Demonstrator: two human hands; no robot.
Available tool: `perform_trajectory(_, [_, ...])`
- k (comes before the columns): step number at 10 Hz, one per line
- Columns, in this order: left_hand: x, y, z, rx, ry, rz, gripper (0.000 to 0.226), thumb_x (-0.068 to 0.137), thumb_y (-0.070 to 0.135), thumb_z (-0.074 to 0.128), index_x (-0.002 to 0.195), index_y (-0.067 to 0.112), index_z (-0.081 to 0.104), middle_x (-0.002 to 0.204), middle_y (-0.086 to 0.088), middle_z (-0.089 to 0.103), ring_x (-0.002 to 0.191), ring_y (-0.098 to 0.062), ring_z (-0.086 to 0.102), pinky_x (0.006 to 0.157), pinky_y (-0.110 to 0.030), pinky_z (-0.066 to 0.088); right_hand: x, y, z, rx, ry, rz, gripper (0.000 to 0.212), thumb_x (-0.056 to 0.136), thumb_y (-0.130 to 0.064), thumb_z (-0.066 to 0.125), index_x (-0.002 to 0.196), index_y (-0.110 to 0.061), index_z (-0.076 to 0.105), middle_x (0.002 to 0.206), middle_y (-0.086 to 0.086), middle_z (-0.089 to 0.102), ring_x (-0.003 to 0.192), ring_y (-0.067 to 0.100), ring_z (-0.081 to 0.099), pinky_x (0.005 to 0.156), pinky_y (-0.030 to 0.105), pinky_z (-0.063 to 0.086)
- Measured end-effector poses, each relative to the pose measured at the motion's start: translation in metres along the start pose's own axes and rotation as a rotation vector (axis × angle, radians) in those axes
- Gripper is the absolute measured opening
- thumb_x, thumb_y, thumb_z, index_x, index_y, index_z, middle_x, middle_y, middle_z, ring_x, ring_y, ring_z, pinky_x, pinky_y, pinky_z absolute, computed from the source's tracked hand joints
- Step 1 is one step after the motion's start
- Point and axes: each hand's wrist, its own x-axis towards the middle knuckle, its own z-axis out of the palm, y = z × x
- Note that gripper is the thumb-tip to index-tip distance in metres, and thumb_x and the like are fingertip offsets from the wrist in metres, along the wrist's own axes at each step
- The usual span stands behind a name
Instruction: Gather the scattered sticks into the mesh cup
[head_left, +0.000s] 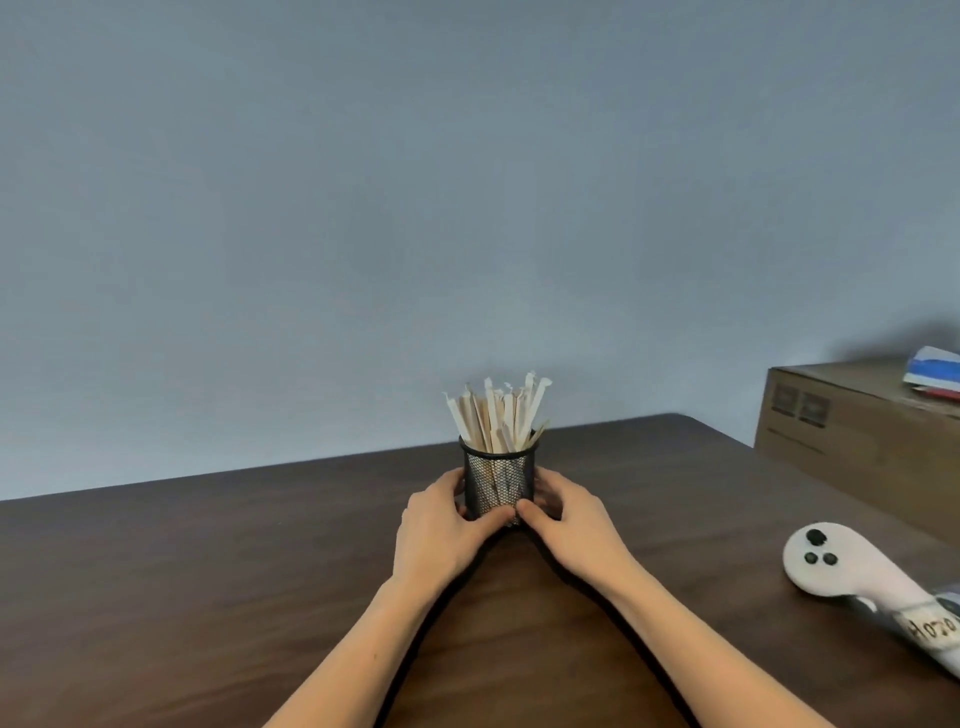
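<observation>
A black mesh cup (497, 475) stands upright on the dark wooden table (208, 571), near its far edge. Several pale wooden sticks (498, 413) stand bundled inside it, their tops fanning out above the rim. My left hand (441, 522) wraps the cup's left side and my right hand (563, 519) wraps its right side. Both thumbs meet at the front of the cup's base. No loose stick shows on the table.
A white game controller (852, 569) with a labelled strap lies at the right of the table. A cardboard box (852, 441) with folded coloured cloth on top stands at the back right. A plain grey wall rises behind the table.
</observation>
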Motion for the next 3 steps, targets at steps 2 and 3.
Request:
perform_trajectory(2, [0.003, -0.007, 0.007, 0.008, -0.012, -0.02, 0.076, 0.071, 0.057, 0.082, 0.135, 0.021, 0.063, 0.123, 0.004, 0.073, 0.106, -0.013, 0.069, 0.086, -0.029, 0.055, 0.006, 0.009, 0.005, 0.018, -0.008, 0.0, 0.046, 0.094, -0.019, 0.065, 0.139, -0.023, 0.055, 0.127, -0.005, 0.067, 0.117, 0.007, 0.062, 0.105, 0.031, 0.047])
perform_trajectory(3, [-0.011, -0.008, 0.003, -0.001, 0.009, -0.104, 0.086, 0.069, 0.055, 0.084, 0.14, 0.014, 0.057, 0.129, -0.002, 0.068, 0.106, -0.015, 0.067, 0.087, -0.025, 0.052, -0.003, 0.005, 0.004, 0.042, 0.071, 0.093, 0.058, 0.093, -0.026, 0.067, 0.146, -0.016, 0.046, 0.135, -0.001, 0.06, 0.121, 0.012, 0.059, 0.102, 0.023, 0.043])
